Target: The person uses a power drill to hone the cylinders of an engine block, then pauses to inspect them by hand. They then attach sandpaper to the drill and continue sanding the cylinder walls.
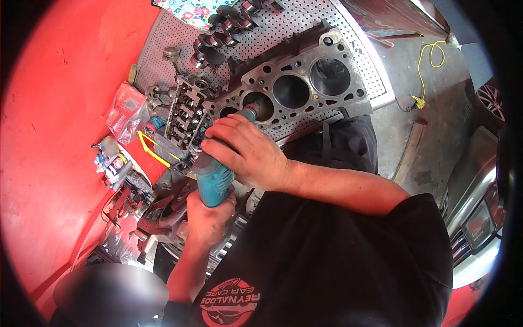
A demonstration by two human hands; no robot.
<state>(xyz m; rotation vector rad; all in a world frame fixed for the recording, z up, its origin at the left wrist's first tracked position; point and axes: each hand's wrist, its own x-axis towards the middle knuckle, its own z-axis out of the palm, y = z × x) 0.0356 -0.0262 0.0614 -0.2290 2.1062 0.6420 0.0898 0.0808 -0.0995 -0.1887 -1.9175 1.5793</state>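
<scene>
A teal and black power drill (213, 182) points up and to the right toward a grey engine block (272, 82). My right hand (249, 151) wraps over the drill's upper body, close to its front end. My left hand (211, 213) is closed around the drill's lower rear part. A brownish attachment (254, 107) at the drill's front reaches into one cylinder bore (265, 104); its tip is hidden from me. The block has several open bores in a row, the nearest partly covered by my right hand. Just left of my hands sits a cylinder head (186, 113) with springs showing.
The block lies on a perforated metal table (155, 68). Beyond it are a crankshaft (224, 34), a piston (172, 53) and floral cloth (190, 10). A red plastic packet (126, 109) lies left. A yellow cord (420, 68) and wooden strip (411, 150) are on the floor.
</scene>
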